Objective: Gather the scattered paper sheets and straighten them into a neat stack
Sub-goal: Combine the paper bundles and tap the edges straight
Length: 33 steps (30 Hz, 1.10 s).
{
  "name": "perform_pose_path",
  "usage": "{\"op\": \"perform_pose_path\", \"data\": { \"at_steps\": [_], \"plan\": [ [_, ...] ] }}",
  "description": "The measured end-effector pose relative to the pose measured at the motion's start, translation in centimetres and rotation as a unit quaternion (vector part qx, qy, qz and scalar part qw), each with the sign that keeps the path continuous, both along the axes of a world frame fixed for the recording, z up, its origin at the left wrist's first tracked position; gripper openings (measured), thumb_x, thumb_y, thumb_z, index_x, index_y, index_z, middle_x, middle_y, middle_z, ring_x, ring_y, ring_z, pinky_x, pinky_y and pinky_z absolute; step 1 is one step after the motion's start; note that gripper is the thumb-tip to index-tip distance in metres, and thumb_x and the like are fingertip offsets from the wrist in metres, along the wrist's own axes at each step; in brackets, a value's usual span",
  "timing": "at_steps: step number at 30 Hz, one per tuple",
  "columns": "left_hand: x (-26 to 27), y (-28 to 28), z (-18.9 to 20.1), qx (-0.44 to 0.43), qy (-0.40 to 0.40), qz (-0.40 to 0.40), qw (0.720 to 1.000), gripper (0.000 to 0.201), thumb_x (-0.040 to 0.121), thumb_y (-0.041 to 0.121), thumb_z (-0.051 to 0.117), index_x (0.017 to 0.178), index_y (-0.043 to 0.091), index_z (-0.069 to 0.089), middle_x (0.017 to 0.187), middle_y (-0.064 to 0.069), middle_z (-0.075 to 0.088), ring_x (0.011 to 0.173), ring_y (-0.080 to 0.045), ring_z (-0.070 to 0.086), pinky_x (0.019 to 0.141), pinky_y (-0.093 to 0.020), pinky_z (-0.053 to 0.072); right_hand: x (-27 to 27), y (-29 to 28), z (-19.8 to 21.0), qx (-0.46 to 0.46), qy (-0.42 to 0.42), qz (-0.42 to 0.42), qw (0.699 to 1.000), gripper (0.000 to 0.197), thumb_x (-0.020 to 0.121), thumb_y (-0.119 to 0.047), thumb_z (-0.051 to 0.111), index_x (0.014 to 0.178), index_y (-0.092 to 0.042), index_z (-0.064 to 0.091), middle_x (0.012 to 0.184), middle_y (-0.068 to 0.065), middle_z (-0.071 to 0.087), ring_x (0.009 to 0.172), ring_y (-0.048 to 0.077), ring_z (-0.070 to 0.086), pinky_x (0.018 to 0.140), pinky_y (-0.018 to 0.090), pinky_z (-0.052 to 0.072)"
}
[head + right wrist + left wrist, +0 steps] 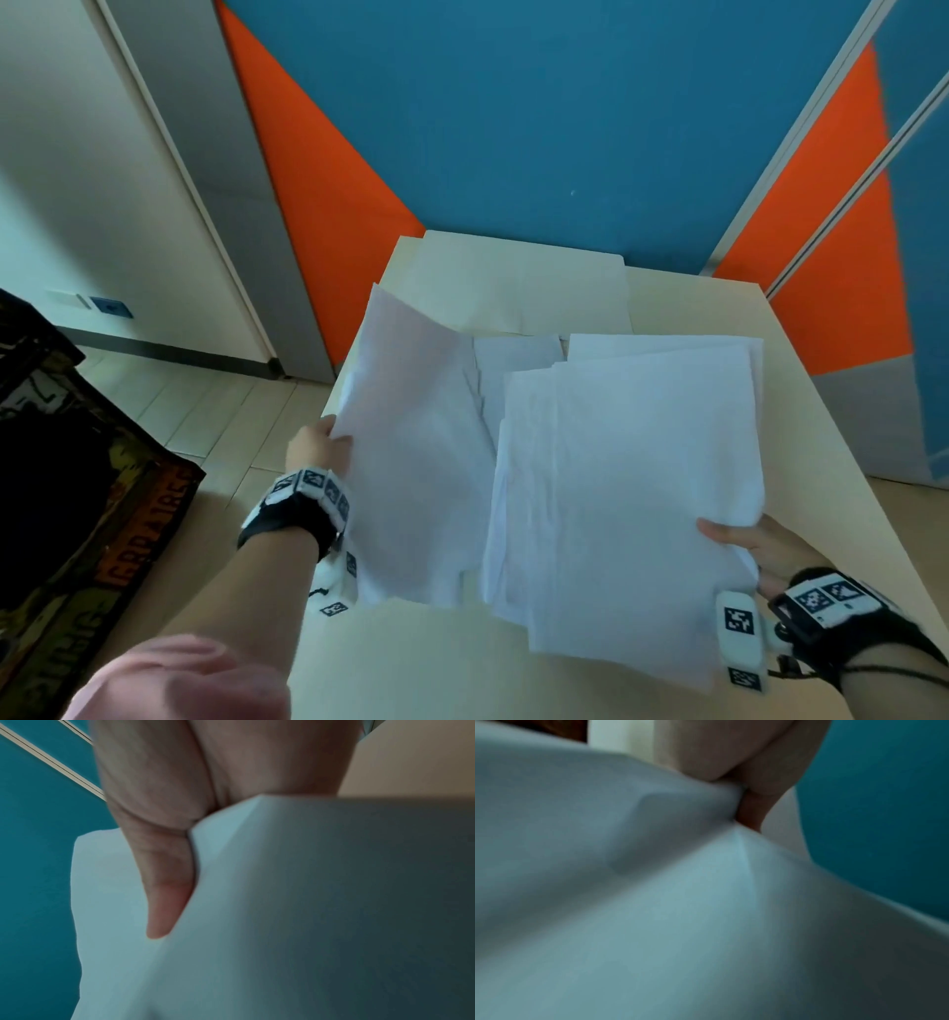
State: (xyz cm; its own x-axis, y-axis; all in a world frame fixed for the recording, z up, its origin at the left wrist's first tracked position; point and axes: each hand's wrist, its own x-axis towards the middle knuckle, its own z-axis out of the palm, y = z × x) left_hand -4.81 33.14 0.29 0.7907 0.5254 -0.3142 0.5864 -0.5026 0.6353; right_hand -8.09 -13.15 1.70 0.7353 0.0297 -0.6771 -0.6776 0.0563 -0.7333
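My left hand [319, 446] pinches the left edge of a raised bunch of white sheets [416, 452], thumb on top; the left wrist view shows that paper [680, 902] up close under my thumb. My right hand [744, 539] grips the right edge of a larger, uneven pile of white sheets [626, 488], thumb [167, 892] pressed on the paper [308, 912]. The two bunches overlap near the middle, lifted above the beige table [421, 668]. Another white sheet [516, 354] shows between them further back. My fingers under the paper are hidden.
A cream sheet or folder [518, 277] lies flat at the table's far end. Blue and orange partition panels [539, 113] stand behind and to the right. A dark printed bag [77, 488] sits on the floor at the left.
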Motion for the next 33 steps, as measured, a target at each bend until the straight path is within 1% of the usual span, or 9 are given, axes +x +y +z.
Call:
{"op": "perform_pose_path", "data": {
  "at_steps": [3,11,16,20,22,24,28,30,33],
  "plan": [
    [-0.3,1.8,1.5,-0.039,-0.050,0.048,0.997,0.030,0.089,0.010,0.054,0.116,-0.001,0.061,0.112,-0.022,0.065,0.097,-0.035,0.060,0.078,-0.036,0.044,0.4,-0.8,-0.2,-0.013,-0.012,0.001,1.000,0.110,0.015,-0.025,0.096,0.115,0.002,0.059,0.111,0.025,0.067,0.101,0.040,0.064,0.070,0.047,0.058],
    [-0.9,1.6,4.5,-0.247,-0.122,0.052,0.960,0.031,0.086,0.005,0.060,0.118,0.004,0.059,0.109,-0.014,0.062,0.096,-0.025,0.055,0.088,-0.035,0.041,1.5,-0.9,0.8,-0.017,-0.043,-0.009,0.999,0.110,0.007,-0.027,0.095,0.108,0.001,0.062,0.108,0.024,0.068,0.099,0.037,0.063,0.067,0.043,0.058],
    [-0.3,-3.2,3.1,-0.349,-0.043,-0.019,0.936,0.035,0.086,0.008,0.062,0.120,0.003,0.057,0.113,-0.013,0.064,0.104,-0.031,0.060,0.100,-0.044,0.043,1.9,0.6,1.9,-0.005,-0.059,-0.009,0.998,0.110,0.017,-0.024,0.095,0.117,0.003,0.059,0.113,0.023,0.066,0.100,0.037,0.063,0.069,0.043,0.058],
    [-0.4,-7.6,2.2,-0.429,0.019,-0.096,0.898,0.044,0.078,0.012,0.071,0.119,0.006,0.057,0.100,-0.011,0.071,0.091,-0.031,0.067,0.076,-0.040,0.054,1.8,1.4,1.8,0.037,-0.071,-0.001,0.997,0.106,0.015,-0.024,0.096,0.111,0.003,0.063,0.108,0.023,0.068,0.088,0.034,0.069,0.065,0.040,0.058],
    [-0.3,-9.4,1.7,-0.461,0.025,-0.125,0.878,0.075,0.047,0.026,0.090,0.114,0.012,0.058,0.094,-0.007,0.075,0.084,-0.026,0.072,0.066,-0.034,0.057,1.6,1.7,1.7,0.042,-0.073,0.008,0.996,0.102,0.017,-0.023,0.096,0.109,0.004,0.064,0.107,0.023,0.069,0.087,0.033,0.070,0.065,0.039,0.058],
    [0.0,-10.9,1.0,-0.482,0.017,-0.138,0.865,0.103,0.026,0.033,0.095,0.119,0.017,0.054,0.106,-0.007,0.072,0.093,-0.024,0.070,0.071,-0.034,0.058,1.4,1.9,1.4,0.026,-0.082,0.016,0.996,0.100,0.019,-0.021,0.095,0.110,0.004,0.064,0.102,0.021,0.071,0.087,0.031,0.071,0.064,0.035,0.058],
    [0.6,-13.2,0.4,-0.489,-0.016,-0.117,0.864,0.107,0.040,0.017,0.089,0.135,0.017,0.039,0.125,-0.011,0.060,0.111,-0.031,0.061,0.094,-0.048,0.050,1.2,1.9,1.8,0.005,-0.099,0.006,0.995,0.070,0.053,-0.012,0.077,0.118,0.006,0.059,0.100,0.017,0.071,0.079,0.021,0.071,0.059,0.026,0.057],
    [0.9,-13.9,0.4,-0.495,-0.022,-0.118,0.861,0.109,0.035,0.017,0.092,0.133,0.015,0.043,0.122,-0.013,0.064,0.109,-0.032,0.063,0.093,-0.049,0.051,1.4,1.4,2.1,0.009,-0.089,-0.025,0.996,0.069,0.061,-0.017,0.075,0.124,0.005,0.055,0.107,0.017,0.069,0.089,0.022,0.069,0.070,0.029,0.058],
    [1.1,-14.7,0.5,-0.499,-0.015,-0.118,0.859,0.095,0.029,0.019,0.095,0.117,0.007,0.059,0.103,-0.013,0.073,0.093,-0.030,0.071,0.073,-0.040,0.058,1.4,0.0,1.9,0.053,-0.075,-0.105,0.990,0.102,0.056,-0.062,0.076,0.137,-0.011,0.044,0.135,0.009,0.053,0.125,0.022,0.051,0.109,0.042,0.037]
  ]
}}
